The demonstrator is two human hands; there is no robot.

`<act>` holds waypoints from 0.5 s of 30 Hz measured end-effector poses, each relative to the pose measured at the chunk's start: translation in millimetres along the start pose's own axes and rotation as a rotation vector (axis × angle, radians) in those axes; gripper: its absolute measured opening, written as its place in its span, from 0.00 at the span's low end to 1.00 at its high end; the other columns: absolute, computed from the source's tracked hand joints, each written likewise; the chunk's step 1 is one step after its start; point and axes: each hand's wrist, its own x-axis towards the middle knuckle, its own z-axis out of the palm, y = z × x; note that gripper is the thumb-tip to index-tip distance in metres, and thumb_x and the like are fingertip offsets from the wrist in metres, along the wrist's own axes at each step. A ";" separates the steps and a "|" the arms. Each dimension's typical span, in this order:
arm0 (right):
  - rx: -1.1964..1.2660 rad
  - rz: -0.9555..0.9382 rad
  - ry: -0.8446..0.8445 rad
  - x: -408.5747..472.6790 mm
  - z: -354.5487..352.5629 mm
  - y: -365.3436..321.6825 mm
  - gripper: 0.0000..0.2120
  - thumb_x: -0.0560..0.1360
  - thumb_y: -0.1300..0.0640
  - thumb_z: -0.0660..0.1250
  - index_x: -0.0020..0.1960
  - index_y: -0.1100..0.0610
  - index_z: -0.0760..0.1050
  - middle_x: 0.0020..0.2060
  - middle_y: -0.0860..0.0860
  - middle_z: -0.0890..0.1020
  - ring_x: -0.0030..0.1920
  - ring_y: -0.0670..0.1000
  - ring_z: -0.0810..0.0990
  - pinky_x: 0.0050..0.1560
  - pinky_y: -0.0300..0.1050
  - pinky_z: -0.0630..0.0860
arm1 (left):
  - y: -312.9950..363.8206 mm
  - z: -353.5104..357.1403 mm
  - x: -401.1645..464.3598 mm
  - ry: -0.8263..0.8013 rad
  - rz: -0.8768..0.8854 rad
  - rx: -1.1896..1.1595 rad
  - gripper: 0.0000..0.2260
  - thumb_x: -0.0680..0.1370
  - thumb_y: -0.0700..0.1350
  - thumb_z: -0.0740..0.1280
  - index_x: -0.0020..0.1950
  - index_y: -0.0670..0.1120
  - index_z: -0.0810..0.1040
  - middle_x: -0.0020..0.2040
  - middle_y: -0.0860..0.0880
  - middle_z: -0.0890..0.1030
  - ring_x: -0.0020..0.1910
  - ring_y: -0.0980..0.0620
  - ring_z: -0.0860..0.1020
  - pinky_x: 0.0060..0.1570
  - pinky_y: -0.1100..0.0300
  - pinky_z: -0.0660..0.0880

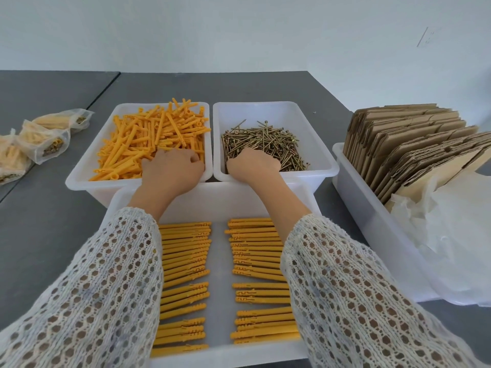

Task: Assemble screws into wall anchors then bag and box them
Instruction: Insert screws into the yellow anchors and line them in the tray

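Observation:
A white bin at the back left holds a heap of loose orange wall anchors. My left hand reaches into its near right corner, fingers curled down around anchors. Beside it, a second white bin holds brass screws. My right hand digs into the near side of that pile, fingers curled into the screws and hidden. In front, a shallow white tray carries two neat rows of anchors lying side by side, partly covered by my knitted sleeves.
Several filled clear bags lie on the grey table at the far left. At the right, a long white bin holds flattened cardboard boxes standing on edge and a pile of clear plastic bags.

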 end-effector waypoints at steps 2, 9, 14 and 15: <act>0.002 -0.014 0.002 -0.8 -0.6 0.4 0.10 0.78 0.50 0.57 0.43 0.55 0.70 0.38 0.50 0.74 0.36 0.50 0.71 0.41 0.47 0.64 | -0.3 0.6 0.3 0.017 -0.005 -0.030 0.12 0.80 0.47 0.54 0.40 0.53 0.73 0.49 0.46 0.78 0.53 0.42 0.73 0.59 0.43 0.69; 0.144 -0.093 0.082 -5.8 -1.4 1.4 0.10 0.79 0.56 0.56 0.40 0.56 0.66 0.35 0.50 0.72 0.35 0.50 0.71 0.33 0.43 0.64 | -0.5 5.8 -1.1 0.136 -0.071 -0.178 0.16 0.83 0.46 0.50 0.53 0.46 0.77 0.50 0.47 0.80 0.47 0.42 0.76 0.51 0.47 0.72; 0.264 -0.163 0.240 -4.5 1.9 2.3 0.16 0.78 0.64 0.56 0.34 0.54 0.58 0.35 0.50 0.67 0.32 0.48 0.65 0.30 0.40 0.60 | -2.2 12.1 -8.1 0.467 0.067 -0.243 0.14 0.84 0.48 0.50 0.54 0.47 0.74 0.46 0.49 0.81 0.41 0.45 0.77 0.39 0.50 0.72; 0.256 -0.175 0.260 -3.2 2.0 2.4 0.17 0.78 0.66 0.56 0.34 0.54 0.57 0.36 0.50 0.66 0.31 0.47 0.63 0.29 0.39 0.59 | -1.1 12.8 -8.4 0.516 0.098 -0.252 0.14 0.84 0.49 0.50 0.52 0.47 0.73 0.43 0.49 0.80 0.38 0.46 0.76 0.36 0.51 0.71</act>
